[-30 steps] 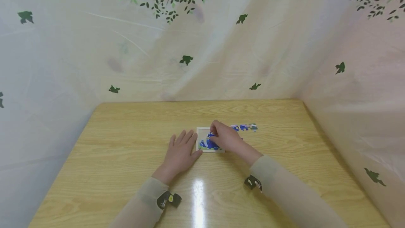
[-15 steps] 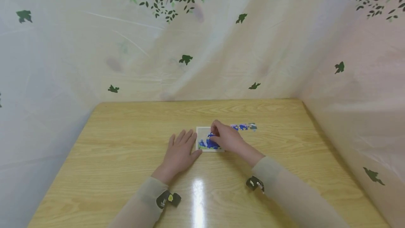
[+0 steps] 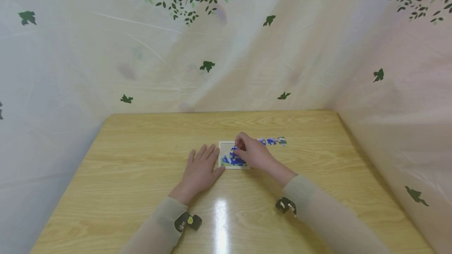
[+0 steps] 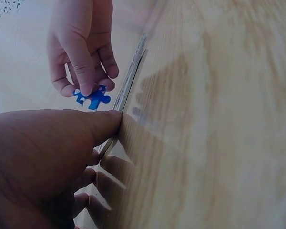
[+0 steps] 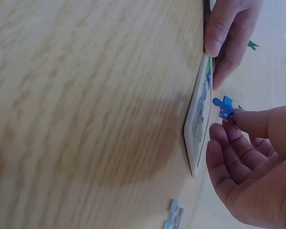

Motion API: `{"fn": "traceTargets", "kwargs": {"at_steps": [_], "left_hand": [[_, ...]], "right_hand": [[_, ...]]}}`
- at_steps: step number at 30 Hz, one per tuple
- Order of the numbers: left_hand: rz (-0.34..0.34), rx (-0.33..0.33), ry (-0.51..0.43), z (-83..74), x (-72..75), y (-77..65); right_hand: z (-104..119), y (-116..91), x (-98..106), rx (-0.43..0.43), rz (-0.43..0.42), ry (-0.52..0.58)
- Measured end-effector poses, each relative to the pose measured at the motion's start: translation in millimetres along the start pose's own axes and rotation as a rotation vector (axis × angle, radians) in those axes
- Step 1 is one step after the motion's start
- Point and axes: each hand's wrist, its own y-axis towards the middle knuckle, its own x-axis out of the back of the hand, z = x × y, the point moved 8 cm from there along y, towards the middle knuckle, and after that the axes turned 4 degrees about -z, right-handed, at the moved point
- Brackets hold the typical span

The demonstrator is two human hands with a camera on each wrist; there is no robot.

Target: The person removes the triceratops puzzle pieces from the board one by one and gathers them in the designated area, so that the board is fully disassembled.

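A jigsaw piece point(image 4: 100, 97), blue with small light spots, is pinched between the thumb and fingers of my right hand point(image 3: 257, 154). In the right wrist view it hovers close over the puzzle tray point(image 5: 190, 155), which has a pale, raised border. Inside the tray, assembled blue and green pieces point(image 3: 226, 161) fill the lower part, while bare grey backing shows at upper left. My left hand point(image 3: 200, 171) lies flat with fingers spread, its thumb and fingertips against the tray's left border. The right hand hides the tray's upper right part in the head view.
Several loose jigsaw pieces point(image 3: 271, 141) lie in a row right of the tray, partly behind the right hand. The wooden table point(image 3: 141, 136) reaches back to a pale curtain point(image 3: 240, 81) printed with leaves, which also hangs along both sides.
My right hand has shifted very slightly upward in the head view, with the jigsaw piece still in its fingertips. The left hand and the tray stay in place.
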Motion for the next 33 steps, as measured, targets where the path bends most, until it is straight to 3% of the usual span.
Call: {"fn": "traceTargets", "kwargs": {"at_steps": [6, 15, 23, 33], "left_hand": [[-0.011, -0.006, -0.036, 1.5, -1.8, 0.3], [0.004, 0.005, 0.001, -1.3, 1.6, -0.3], [0.014, 0.004, -0.001, -2.2, 2.1, -1.2], [0.012, 0.005, -0.011, -1.1, 1.8, -1.9]], "right_hand": [[-5.1, -0.2, 7.5, -0.038, -0.018, 0.037], [-16.3, -2.0, 32.9, -0.060, -0.072, 0.080], [-33.9, -10.2, 56.3, -0.047, -0.133, 0.071], [-65.7, -16.9, 73.4, -0.101, -0.152, 0.031]]}}
